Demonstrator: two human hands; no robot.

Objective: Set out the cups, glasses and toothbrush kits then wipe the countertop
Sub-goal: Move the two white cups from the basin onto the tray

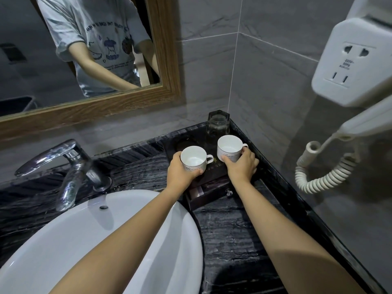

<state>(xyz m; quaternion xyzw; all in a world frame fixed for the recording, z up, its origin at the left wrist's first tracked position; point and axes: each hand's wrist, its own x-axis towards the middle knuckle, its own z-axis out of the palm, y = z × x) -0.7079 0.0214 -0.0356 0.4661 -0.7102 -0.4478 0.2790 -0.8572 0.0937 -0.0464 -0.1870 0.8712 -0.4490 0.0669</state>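
I hold two white cups over a dark tray box (pixel 214 170) in the far right corner of the black marble countertop (pixel 231 236). My left hand (pixel 180 172) grips the left cup (pixel 195 159) around its side. My right hand (pixel 241 164) grips the right cup (pixel 229 148), its handle pointing right. Both cups are upright and empty. A clear glass (pixel 218 126) stands upside down at the back of the tray, behind the right cup. A round recess (pixel 186 143) in the tray lies behind the left cup. The tray's drawer (pixel 209 193) is pulled open a little, with pale packets inside.
A white basin (pixel 95 240) fills the lower left, with a chrome tap (pixel 72 166) behind it. A wood-framed mirror (pixel 163 49) hangs on the grey tiled wall. On the right wall are a white socket unit (pixel 352 64) and a coiled cord (pixel 324 177).
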